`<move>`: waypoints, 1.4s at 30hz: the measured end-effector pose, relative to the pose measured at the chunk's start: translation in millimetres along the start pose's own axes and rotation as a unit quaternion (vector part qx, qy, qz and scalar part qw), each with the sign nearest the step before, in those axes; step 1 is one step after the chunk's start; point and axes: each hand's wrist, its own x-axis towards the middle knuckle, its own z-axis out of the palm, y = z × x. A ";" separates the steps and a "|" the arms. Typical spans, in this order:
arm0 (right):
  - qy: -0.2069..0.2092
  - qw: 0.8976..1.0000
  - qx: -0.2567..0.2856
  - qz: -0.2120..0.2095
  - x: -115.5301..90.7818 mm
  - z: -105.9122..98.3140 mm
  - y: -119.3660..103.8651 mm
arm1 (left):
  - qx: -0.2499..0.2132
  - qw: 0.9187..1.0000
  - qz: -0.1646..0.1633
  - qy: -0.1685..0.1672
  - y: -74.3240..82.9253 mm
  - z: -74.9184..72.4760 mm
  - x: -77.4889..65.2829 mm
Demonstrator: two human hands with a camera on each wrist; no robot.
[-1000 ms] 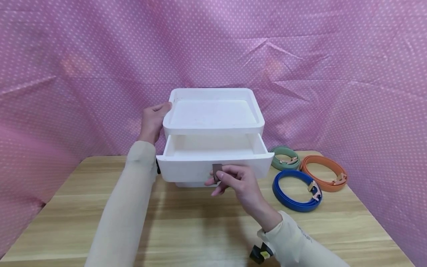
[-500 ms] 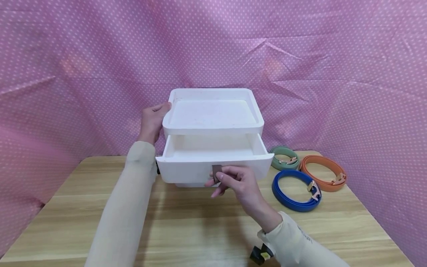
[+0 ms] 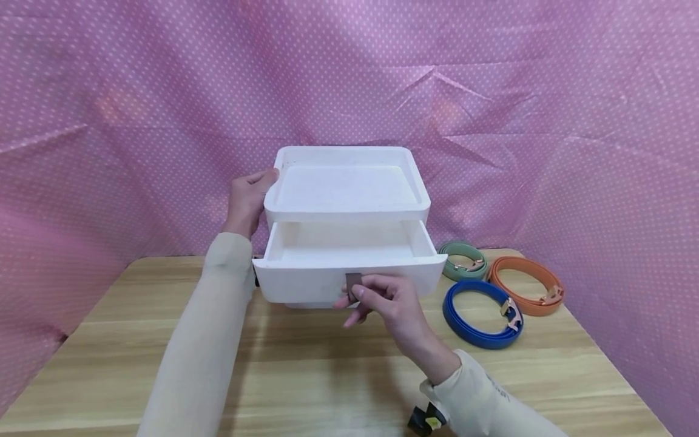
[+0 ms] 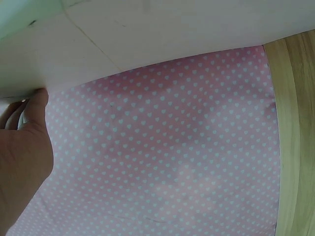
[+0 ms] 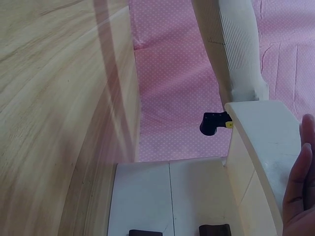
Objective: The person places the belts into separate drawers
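Observation:
A white drawer cabinet [image 3: 346, 188] stands on the table, with a rimmed tray-like top. Its upper drawer [image 3: 297, 282] is pulled well out and I see nothing inside. My right hand [image 3: 401, 309] pinches the brown pull tab [image 3: 354, 280] on that drawer's front between thumb and fingers. At the cabinet's upper left edge, my left hand [image 3: 247, 199] grips the rim, thumb on top; its other fingers are partly hidden. In the left wrist view, that left hand [image 4: 27, 147] touches the cabinet side [image 4: 147, 34].
Right of the cabinet lie three coiled belts: green [image 3: 463, 261], orange [image 3: 526, 285] and blue [image 3: 482, 314]. Pink dotted cloth [image 3: 349, 73] hangs behind the wooden table [image 3: 306, 376]. Lower down, the right wrist view shows dark tabs [image 5: 214, 230] on the cabinet front.
The drawer has come slightly farther out toward me, my right hand moving with it. My left hand keeps its grip on the cabinet. The whole view has shifted a little.

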 end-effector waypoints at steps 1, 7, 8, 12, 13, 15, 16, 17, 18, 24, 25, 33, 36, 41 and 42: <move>0.000 1.000 0.000 0.000 -0.2 0.0 0.1 | 0.000 1.000 0.000 0.000 -0.1 -0.1 0.0; 0.003 1.000 0.000 0.001 0.1 0.8 -0.7 | 0.000 1.000 -0.001 0.001 0.7 -0.2 1.0; 0.003 1.000 0.000 0.001 0.3 1.0 -0.8 | 0.000 1.000 -0.002 0.002 1.1 -0.3 1.1; 0.004 1.000 0.001 0.000 0.2 1.3 -0.4 | -0.001 1.000 -0.006 -0.002 1.9 -0.9 0.2; 0.004 1.000 0.001 -0.001 -0.2 1.3 -0.1 | -0.001 1.000 -0.008 -0.004 2.0 -1.0 -0.4; 0.005 1.000 0.000 -0.002 -1.2 1.0 0.6 | -0.004 1.000 -0.012 -0.009 1.9 -0.6 -1.4; 0.005 1.000 -0.001 -0.003 -1.6 0.9 0.9 | -0.003 1.000 -0.013 -0.010 1.5 -0.4 -1.8; 0.005 1.000 -0.002 -0.004 -2.0 0.8 1.2 | -0.003 1.000 -0.012 -0.012 1.2 -0.1 -2.1; 0.004 1.000 -0.003 -0.006 -2.2 0.7 1.4 | -0.003 1.000 -0.012 -0.011 0.7 0.2 -2.0; 0.002 1.000 -0.002 -0.006 -2.4 0.4 1.7 | -0.005 1.000 -0.006 0.000 -2.5 0.7 -0.4; 0.002 1.000 -0.002 -0.005 -2.4 0.4 1.6 | -0.003 1.000 -0.006 0.000 -2.6 0.4 -0.2; -0.001 1.000 -0.005 -0.004 -2.9 1.1 1.6 | -0.001 1.000 -0.002 -0.001 -3.1 -0.9 1.2; -0.003 1.000 -0.002 -0.003 -3.6 1.4 1.6 | -0.003 1.000 -0.001 -0.003 -3.2 -0.9 1.6; -0.004 1.000 0.001 -0.006 -5.2 2.3 1.5 | -0.001 1.000 -0.005 -0.001 -2.7 0.0 2.1; -0.005 1.000 0.000 -0.007 -5.5 2.5 1.5 | 0.000 1.000 -0.006 -0.001 -2.5 0.2 2.1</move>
